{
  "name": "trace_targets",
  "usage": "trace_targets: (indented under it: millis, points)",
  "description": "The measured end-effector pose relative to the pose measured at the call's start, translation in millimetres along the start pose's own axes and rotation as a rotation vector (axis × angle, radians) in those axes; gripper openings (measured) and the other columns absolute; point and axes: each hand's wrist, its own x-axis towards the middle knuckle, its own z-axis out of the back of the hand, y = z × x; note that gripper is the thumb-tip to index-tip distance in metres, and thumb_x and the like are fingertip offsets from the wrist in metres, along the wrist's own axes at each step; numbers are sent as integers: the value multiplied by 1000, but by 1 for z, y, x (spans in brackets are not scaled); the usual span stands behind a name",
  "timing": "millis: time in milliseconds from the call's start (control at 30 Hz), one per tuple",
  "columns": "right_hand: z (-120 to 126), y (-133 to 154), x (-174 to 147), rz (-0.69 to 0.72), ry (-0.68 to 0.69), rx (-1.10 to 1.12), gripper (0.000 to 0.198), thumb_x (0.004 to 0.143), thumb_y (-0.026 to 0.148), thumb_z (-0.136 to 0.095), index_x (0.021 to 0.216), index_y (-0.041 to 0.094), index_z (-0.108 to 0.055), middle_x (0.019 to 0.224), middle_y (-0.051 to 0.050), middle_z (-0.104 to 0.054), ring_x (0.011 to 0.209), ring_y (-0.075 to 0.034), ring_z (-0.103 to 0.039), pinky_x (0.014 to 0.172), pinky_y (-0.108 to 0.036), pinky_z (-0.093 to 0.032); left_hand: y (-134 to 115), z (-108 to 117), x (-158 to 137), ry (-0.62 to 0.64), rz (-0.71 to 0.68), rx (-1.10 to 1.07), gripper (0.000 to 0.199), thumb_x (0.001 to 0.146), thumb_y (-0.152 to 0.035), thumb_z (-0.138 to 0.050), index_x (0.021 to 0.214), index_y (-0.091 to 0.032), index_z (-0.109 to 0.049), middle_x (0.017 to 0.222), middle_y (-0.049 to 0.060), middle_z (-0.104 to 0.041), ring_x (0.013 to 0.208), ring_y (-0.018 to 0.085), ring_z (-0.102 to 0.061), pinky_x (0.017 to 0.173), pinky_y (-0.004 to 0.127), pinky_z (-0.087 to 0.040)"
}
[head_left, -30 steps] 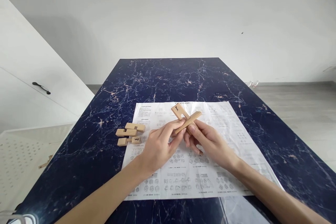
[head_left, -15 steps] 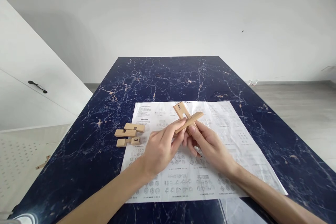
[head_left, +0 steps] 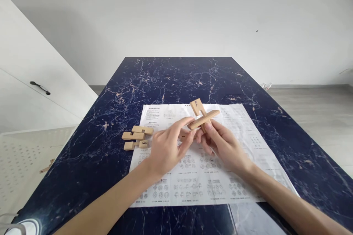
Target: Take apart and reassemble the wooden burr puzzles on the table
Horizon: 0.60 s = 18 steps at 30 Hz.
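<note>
Two notched wooden puzzle pieces are crossed over each other above the paper sheet. The upright piece bears a black 3, and the other piece lies slanted across it. My right hand pinches the lower part of the upright piece between thumb and fingers. My left hand is at the slanted piece's left end, thumb and index finger apart on either side of it. Whether its fingertips touch the wood is hard to see. Something tan with a dark mark shows between the left fingers, partly hidden.
Several notched wooden pieces lie to the left, at the sheet's edge. The printed paper sheet covers the near part of the dark blue marbled table. A white cabinet stands at left, above a perforated white surface.
The crossed pieces have moved slightly up and to the right with my right hand. The fingers of my left hand have loosened and spread around the slanted piece's end.
</note>
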Motion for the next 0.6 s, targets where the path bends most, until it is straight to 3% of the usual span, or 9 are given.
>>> trace_targets:
  millis: [133, 300, 433, 600]
  points:
    - [12, 2, 6, 13, -127, 14, 38, 106, 59, -59, 101, 22, -65, 86, -2, -67, 49, -9, -42, 45, -27, -37, 5, 3, 3, 20, 110, 75, 24, 105, -28, -64, 127, -22, -56, 106, 4, -76, 82, 17, -73, 76, 34, -62]
    - [20, 0, 10, 36, -155, 44, 37, 106, 60, -60, 104, 24, -66, 85, -2, -66, 50, -9, -41, 45, -27, -33, 14, 2, 1, 358, 142, 192, 23, 104, -41, -67, 112, -20, -63, 113, 9, -69, 107, 29, -64, 86, 44, -56]
    - [23, -2, 11, 37, -129, 16, 39, 105, 62, -60, 103, 23, -65, 87, -2, -67, 50, -9, -41, 45, -27, -32, 15, -1, 0, 461, 124, 197, 29, 104, -47, -66, 97, -19, -60, 99, 6, -68, 97, 27, -61, 84, 43, -52]
    - [25, -2, 13, 43, -140, 6, 40, 105, 62, -60, 105, 22, -66, 85, -1, -66, 50, -8, -39, 46, -28, -32, 13, 2, 2, 510, 39, 153, 28, 113, -36, -50, 92, -19, -58, 94, 5, -70, 88, 25, -65, 82, 42, -49]
